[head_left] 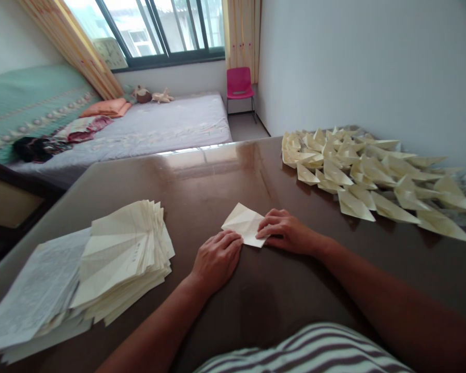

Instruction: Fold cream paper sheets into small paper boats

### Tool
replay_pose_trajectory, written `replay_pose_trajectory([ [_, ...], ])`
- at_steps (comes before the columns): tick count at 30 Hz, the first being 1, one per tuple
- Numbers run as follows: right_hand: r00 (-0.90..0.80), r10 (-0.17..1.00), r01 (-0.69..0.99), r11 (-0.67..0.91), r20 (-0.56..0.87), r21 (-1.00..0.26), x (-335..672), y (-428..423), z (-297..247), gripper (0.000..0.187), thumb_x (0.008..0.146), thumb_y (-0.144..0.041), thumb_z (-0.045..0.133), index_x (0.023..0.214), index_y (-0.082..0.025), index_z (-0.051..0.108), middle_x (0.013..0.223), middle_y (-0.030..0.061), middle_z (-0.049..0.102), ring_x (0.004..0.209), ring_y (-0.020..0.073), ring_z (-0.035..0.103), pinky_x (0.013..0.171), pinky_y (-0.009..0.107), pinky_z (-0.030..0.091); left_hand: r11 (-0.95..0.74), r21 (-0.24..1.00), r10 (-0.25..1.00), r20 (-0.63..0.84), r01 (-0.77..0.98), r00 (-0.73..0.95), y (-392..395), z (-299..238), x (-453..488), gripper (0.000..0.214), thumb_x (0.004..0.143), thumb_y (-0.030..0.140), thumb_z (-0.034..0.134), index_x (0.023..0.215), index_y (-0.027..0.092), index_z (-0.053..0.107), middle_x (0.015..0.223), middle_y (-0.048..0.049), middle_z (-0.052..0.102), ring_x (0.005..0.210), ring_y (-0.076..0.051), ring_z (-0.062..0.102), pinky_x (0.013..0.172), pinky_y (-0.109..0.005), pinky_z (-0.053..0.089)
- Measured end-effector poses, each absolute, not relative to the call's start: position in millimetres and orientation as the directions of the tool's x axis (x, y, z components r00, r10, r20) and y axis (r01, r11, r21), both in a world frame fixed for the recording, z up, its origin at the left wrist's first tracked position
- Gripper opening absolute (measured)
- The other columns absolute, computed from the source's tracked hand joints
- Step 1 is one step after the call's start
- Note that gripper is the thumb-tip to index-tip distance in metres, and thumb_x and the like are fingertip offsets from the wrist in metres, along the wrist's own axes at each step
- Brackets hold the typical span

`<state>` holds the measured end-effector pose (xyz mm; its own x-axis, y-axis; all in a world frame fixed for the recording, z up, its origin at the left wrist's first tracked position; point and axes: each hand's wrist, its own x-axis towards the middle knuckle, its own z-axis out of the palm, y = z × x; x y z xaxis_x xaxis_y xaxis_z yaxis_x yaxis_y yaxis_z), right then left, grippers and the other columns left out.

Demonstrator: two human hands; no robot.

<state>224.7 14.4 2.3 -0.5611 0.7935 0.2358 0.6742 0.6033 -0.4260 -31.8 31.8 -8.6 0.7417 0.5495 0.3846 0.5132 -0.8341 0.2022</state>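
With the sheet as the clock's centre, the bench (213, 194) carries two paper heaps. Between 8 and 9 o'clock lies a cream stack (120, 259), partly covering grey printed paper (34, 290) that spreads further out. At 2 o'clock folded shapes (357, 202) crowd against each other up to the bench's edge near the wall (334, 67); they are many and overlap too much to count. The stack's sheets cannot be counted either. Beyond the bench stand one bed (190, 116) at 11 o'clock, bearing two plush toys (142, 94), and one pink chair (239, 85) at 12.

One creased sheet (243, 223) lies on the bench between the two hands: the left hand (219, 256) at 7 o'clock, the right hand (283, 230) at 3. Both have bent fingers touching its edges; whether they pinch it I cannot tell.
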Motion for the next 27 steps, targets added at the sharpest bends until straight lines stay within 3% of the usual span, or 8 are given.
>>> replay_pose_trajectory([
  [9,-0.35,0.915,0.796,0.404,0.201,-0.45,206.7,16.5,-5.3,0.032,0.095,-0.038,0.049,0.078,-0.02,0.068,0.079,0.0013,0.066,0.081,0.0145,0.056,0.073,0.028,0.033,-0.827,0.168,0.555,0.396,0.537,0.731,33.3,-7.4,-37.2,0.026,0.088,0.016,0.048,0.104,0.022,0.067,0.107,-0.0019,0.071,0.103,-0.02,0.063,0.085,-0.034,0.052],
  [14,-0.223,0.963,0.903,0.264,0.154,-0.34,194.9,16.5,-4.5,0.032,0.093,-0.041,0.049,0.073,-0.019,0.062,0.074,0.0005,0.063,0.08,0.0159,0.055,0.07,0.029,0.029,-0.813,0.169,0.574,0.392,0.557,0.719,31.3,-7.4,-36.8,0.024,0.089,0.017,0.048,0.102,0.021,0.068,0.105,-0.0019,0.071,0.102,-0.02,0.063,0.084,-0.033,0.052],
  [22,-0.183,0.976,0.951,0.206,0.12,-0.231,190.9,18.1,-5.1,0.032,0.093,-0.045,0.048,0.075,-0.021,0.06,0.077,0.0005,0.062,0.079,0.0173,0.056,0.066,0.03,0.026,-0.798,0.192,0.6,0.337,0.572,0.725,29.0,-7.3,-35.4,0.023,0.092,0.019,0.045,0.1,0.019,0.066,0.103,-0.0031,0.069,0.1,-0.019,0.061,0.085,-0.032,0.051],
  [27,-0.186,0.977,0.953,0.205,0.106,-0.225,190.1,19.2,-4.5,0.03,0.091,-0.044,0.051,0.072,-0.021,0.059,0.076,0.0007,0.061,0.079,0.0174,0.055,0.065,0.03,0.025,-0.78,0.162,0.625,0.264,0.605,0.735,27.0,-4.0,-32.3,0.03,0.094,0.021,0.043,0.12,0.021,0.058,0.106,-0.0043,0.066,0.102,-0.02,0.058,0.083,-0.033,0.051],
])
